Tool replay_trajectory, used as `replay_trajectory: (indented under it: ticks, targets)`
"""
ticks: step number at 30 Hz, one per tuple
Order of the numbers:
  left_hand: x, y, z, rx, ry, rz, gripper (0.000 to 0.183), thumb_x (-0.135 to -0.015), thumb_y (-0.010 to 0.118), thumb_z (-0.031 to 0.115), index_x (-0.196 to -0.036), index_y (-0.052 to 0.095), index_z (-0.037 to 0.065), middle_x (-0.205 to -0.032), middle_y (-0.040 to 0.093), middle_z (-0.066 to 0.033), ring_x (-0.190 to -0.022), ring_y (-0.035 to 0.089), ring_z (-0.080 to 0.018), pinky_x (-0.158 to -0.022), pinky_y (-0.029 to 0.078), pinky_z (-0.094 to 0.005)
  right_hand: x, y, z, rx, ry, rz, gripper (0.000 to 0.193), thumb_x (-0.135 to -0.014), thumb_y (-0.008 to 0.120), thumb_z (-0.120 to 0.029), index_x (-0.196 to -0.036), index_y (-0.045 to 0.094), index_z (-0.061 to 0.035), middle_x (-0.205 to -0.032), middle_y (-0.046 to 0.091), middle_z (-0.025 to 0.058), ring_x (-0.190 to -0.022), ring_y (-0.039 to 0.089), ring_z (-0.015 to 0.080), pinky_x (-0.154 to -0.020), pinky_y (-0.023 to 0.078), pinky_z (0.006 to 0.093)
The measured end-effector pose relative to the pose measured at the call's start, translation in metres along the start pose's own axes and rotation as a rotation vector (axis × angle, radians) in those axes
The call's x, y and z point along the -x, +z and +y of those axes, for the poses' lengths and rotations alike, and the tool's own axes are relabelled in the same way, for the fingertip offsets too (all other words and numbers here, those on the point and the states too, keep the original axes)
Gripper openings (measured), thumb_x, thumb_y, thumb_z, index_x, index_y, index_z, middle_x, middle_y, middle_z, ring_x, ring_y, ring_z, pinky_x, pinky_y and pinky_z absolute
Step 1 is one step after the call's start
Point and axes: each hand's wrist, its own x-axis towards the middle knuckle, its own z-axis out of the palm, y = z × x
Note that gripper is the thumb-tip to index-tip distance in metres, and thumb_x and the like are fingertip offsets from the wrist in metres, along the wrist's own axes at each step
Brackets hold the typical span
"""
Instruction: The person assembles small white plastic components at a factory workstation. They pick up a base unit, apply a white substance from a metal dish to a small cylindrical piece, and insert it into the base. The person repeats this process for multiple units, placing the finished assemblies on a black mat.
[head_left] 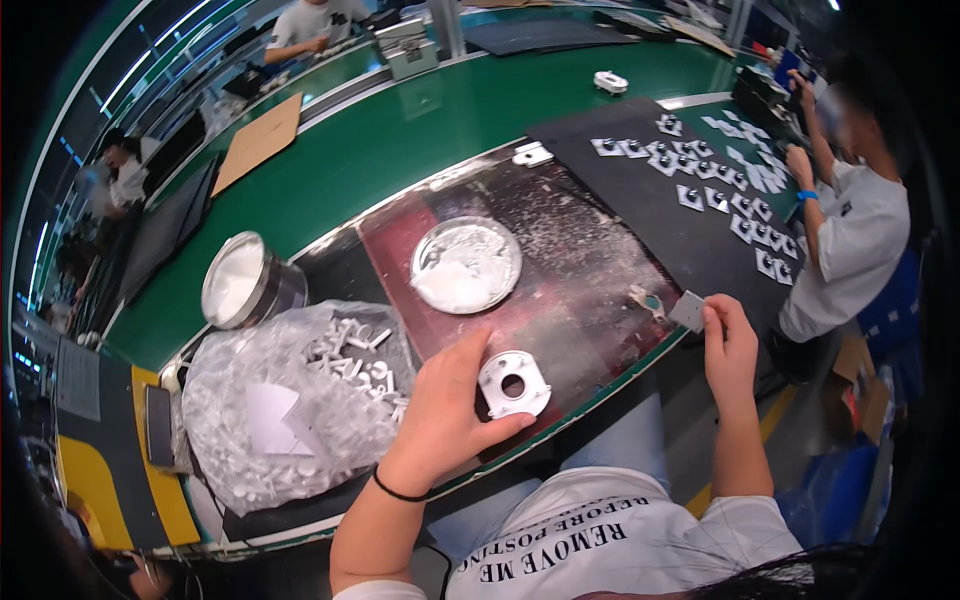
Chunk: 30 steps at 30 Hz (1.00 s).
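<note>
My left hand (445,405) curves round the left side of a white plastic part (541,378) with a round hole in its middle. Its thumb lies along the part's near edge and its fingers at the far left edge, and the part rests at the table's front. Out to the right, my right hand (732,345) pinches a small flat light-grey plate (688,311) between thumb and fingers, over the table's right corner. Beyond my left hand stands a round dish (466,265) of white paste.
A clear plastic bag (235,400) of small white parts lies left, beside a metal tin (285,288) with white contents. Another white part (533,154) sits at the far edge. Many white pieces cover a black mat (660,215) to the right, where another person (850,220) works.
</note>
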Motion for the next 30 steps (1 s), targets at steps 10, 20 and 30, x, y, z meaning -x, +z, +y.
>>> replay_trajectory:
  ticks: [10, 20, 30]
  targets:
    - [0.002, 0.009, -0.006, -0.049, 0.056, 0.000, 0.108, -0.058, 0.085, 0.030, -0.142, 0.024, 0.001, -0.112, 0.059, -0.0180, -0.099, 0.056, -0.0367, -0.089, 0.042, -0.0438, 0.004, 0.084, -0.095, -0.870, 0.298, -0.872, 0.021, -0.089, 0.061, -0.010, -0.108, 0.056, -0.0010, -0.083, 0.057, -0.0016, -0.074, 0.051, 0.0033, -0.064, 0.042, 0.0199]
    - [0.005, 0.016, -0.004, -0.022, 0.037, 0.058, 0.102, -0.062, 0.082, 0.032, -0.142, 0.026, 0.002, -0.105, 0.054, -0.0176, -0.098, 0.052, -0.0347, -0.089, 0.039, -0.0432, -0.005, 0.102, -0.090, -0.854, 0.329, -1.002, 0.018, -0.086, 0.065, -0.010, -0.098, 0.056, -0.0012, -0.071, 0.056, -0.0024, -0.066, 0.049, 0.0034, -0.058, 0.041, 0.0208]
    - [0.004, 0.016, -0.004, -0.026, 0.049, 0.061, 0.106, -0.058, 0.083, 0.030, -0.142, 0.024, 0.004, -0.102, 0.054, -0.0163, -0.095, 0.052, -0.0343, -0.086, 0.039, -0.0435, -0.004, 0.101, -0.092, -0.861, 0.295, -1.005, 0.013, -0.085, 0.065, -0.008, -0.092, 0.056, -0.0016, -0.073, 0.057, -0.0013, -0.065, 0.051, 0.0036, -0.057, 0.041, 0.0204]
